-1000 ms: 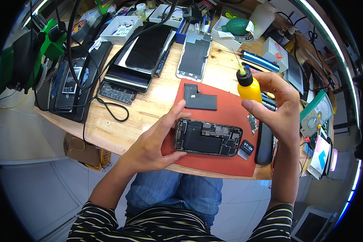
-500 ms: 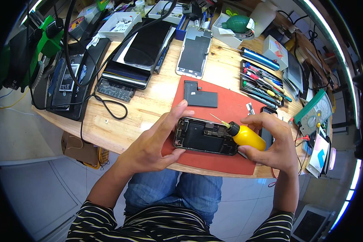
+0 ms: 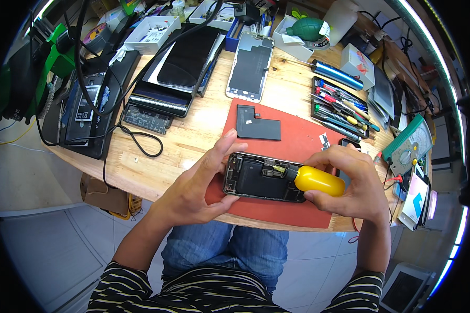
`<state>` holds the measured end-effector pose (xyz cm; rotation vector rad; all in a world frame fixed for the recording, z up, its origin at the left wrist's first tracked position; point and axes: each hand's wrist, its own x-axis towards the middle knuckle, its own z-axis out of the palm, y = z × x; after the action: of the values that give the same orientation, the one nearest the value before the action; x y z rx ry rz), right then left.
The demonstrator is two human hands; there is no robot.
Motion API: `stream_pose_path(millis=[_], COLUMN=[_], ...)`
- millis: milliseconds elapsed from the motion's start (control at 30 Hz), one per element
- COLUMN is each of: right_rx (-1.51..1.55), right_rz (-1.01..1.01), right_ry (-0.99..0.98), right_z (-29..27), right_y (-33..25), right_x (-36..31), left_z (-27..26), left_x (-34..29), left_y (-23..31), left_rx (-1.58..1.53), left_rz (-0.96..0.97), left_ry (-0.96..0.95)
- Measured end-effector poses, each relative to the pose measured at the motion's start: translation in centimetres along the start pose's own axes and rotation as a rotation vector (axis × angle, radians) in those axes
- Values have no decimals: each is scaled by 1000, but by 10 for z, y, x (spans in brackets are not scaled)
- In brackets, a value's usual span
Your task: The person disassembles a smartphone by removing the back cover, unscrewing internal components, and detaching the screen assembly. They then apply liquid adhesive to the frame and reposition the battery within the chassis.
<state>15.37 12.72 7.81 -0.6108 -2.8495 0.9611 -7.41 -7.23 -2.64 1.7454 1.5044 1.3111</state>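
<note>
An opened phone body [image 3: 261,181], its dark battery bay and inner parts exposed, is held just over the red mat [image 3: 297,136]. My left hand [image 3: 198,185] grips its left end between thumb and fingers. In my right hand [image 3: 344,180] is a yellow squeeze bottle [image 3: 318,181] with a black collar and a thin needle tip. The bottle lies nearly level, its tip over the upper part of the phone's inside. My right thumb is close to the phone's right end. Behind the phone, an L-shaped phone battery [image 3: 258,125] rests on the mat.
A detached phone screen [image 3: 249,68] lies beyond the mat. Screwdrivers and tweezers fill a black tray [image 3: 339,107] on the right, near a green multimeter [image 3: 407,146]. At left are a black tablet [image 3: 189,57], a looping black cable [image 3: 141,141] and an opened dark device [image 3: 86,115].
My right hand has tipped the yellow bottle flatter and moved its needle left and down into the phone's inside. My left hand keeps its hold on the phone.
</note>
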Motion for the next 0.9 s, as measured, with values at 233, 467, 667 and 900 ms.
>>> stream_pose_path(millis=[233,467,667,900], right_rx=[-29,-59,-104,-85], right_rz=[-30,-55,-83,-98], right_ry=[-32,-43,-23,-3], right_z=[-4,-6,-10,-13], right_y=[0,-2,-6,-9], right_x=[6,10,13,16], left_z=[-1,-1,0,0], left_x=[0,1,0,-1], left_y=[1,2,1,1], left_rx=[27,41,14,46], left_rz=[1,11,18,20], left_ry=[-12,-10,-14,-21])
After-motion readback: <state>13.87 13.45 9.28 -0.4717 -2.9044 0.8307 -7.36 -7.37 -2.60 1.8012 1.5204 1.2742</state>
